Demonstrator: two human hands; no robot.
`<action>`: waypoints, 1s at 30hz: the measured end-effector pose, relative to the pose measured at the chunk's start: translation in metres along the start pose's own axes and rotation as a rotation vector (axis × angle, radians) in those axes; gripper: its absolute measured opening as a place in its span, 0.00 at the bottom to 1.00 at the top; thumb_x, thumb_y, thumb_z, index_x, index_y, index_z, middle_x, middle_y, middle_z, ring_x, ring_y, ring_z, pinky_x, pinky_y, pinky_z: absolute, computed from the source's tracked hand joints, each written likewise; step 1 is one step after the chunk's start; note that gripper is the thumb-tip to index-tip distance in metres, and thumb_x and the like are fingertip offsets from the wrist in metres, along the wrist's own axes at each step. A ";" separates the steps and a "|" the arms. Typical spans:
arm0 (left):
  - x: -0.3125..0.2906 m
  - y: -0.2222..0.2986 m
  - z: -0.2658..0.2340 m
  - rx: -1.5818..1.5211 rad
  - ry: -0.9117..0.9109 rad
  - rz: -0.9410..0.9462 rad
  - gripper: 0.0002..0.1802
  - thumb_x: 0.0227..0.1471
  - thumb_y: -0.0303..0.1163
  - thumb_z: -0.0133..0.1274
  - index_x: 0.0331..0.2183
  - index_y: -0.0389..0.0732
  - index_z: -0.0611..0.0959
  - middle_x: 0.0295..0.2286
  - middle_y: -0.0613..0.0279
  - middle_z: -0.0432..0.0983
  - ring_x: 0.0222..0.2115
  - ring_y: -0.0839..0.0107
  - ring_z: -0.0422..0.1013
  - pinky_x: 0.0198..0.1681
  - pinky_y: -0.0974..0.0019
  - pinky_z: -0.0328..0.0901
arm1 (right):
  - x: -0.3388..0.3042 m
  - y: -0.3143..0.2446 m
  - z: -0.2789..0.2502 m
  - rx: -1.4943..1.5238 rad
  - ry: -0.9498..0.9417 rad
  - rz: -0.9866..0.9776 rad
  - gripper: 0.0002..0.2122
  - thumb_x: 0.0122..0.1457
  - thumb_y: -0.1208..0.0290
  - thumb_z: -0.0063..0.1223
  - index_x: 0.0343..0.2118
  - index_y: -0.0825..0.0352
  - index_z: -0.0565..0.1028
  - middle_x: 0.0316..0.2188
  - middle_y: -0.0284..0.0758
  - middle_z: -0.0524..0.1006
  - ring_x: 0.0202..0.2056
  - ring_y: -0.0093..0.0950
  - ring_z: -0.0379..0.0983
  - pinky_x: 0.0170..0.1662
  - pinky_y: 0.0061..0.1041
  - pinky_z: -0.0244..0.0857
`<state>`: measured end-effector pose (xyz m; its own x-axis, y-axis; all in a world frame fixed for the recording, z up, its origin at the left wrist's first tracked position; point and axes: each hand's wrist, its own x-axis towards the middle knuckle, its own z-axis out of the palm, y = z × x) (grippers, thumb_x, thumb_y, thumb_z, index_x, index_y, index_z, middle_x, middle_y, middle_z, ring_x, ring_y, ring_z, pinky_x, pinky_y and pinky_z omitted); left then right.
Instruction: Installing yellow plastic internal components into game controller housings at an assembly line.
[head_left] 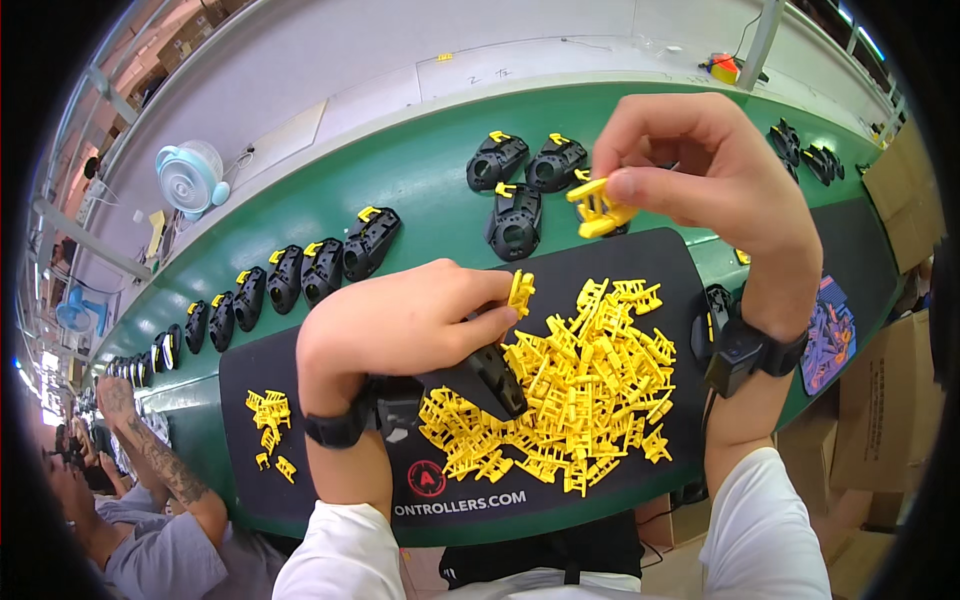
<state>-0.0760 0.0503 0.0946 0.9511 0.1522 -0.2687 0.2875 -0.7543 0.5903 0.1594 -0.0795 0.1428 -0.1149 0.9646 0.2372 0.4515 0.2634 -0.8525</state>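
Observation:
My left hand (405,318) pinches a small yellow ladder-shaped plastic part (521,292) between thumb and forefinger. Just below that hand is a black plastic shell (488,384); whether its hidden fingers grip the shell, I cannot tell. Raised to the upper right, my right hand (700,165) has another yellow plastic part (597,210) between thumb and fingertip. Beneath and between both hands, a large heap of loose yellow parts (590,390) lies on the black mat (350,480).
Beyond the mat, black shells with yellow parts fitted (514,225) stand on the green bench (430,190). A row of similar shells (285,278) runs left. Few yellow parts (268,412) lie apart. A fan (190,180), a co-worker's arm (160,460) and cardboard boxes (880,400) surround the bench.

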 end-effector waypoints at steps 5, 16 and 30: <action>0.034 -0.017 0.010 0.070 -0.217 -0.182 0.22 0.57 0.47 0.55 0.28 0.33 0.81 0.23 0.54 0.77 0.25 0.61 0.73 0.32 0.62 0.66 | -0.001 0.010 -0.001 0.019 -0.046 -0.081 0.03 0.55 0.77 0.59 0.31 0.70 0.78 0.27 0.30 0.78 0.26 0.11 0.70 0.25 0.12 0.58; 0.035 -0.036 -0.005 -1.387 0.116 0.312 0.51 0.56 0.75 0.31 0.52 0.33 0.74 0.33 0.47 0.78 0.31 0.55 0.79 0.33 0.52 0.78 | 0.005 0.004 0.011 0.263 0.104 -0.180 0.11 0.56 0.79 0.57 0.43 0.71 0.74 0.27 0.32 0.76 0.24 0.15 0.73 0.18 0.11 0.60; 0.037 -0.004 0.007 -1.309 0.634 0.672 0.32 0.64 0.45 0.47 0.62 0.39 0.62 0.53 0.57 0.70 0.54 0.66 0.67 0.59 0.60 0.61 | 0.031 0.019 0.051 -0.025 0.500 -0.182 0.08 0.56 0.77 0.62 0.38 0.69 0.80 0.28 0.32 0.82 0.30 0.18 0.77 0.34 0.18 0.71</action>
<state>-0.0427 0.0544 0.0770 0.7340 0.5138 0.4442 -0.6057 0.1993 0.7703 0.1192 -0.0445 0.1106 0.2401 0.7797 0.5782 0.4852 0.4196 -0.7672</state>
